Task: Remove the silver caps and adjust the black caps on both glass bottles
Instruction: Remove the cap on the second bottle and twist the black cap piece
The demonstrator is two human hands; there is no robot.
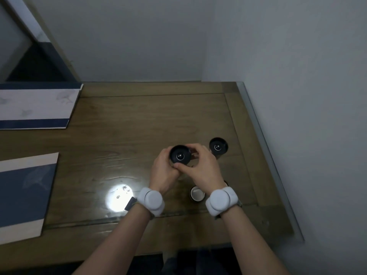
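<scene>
On the wooden table (123, 124), my left hand (163, 169) and right hand (200, 165) both grip the near glass bottle's black cap (180, 156). The second black-capped bottle (218, 147) stands just right, behind. A silver cap (197, 193) lies near my right wrist.

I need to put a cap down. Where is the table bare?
Bare: the wide middle of the table, between the blue-and-white sheets and the bottles. Crowded: around both hands, the second bottle and the loose cap.
</scene>
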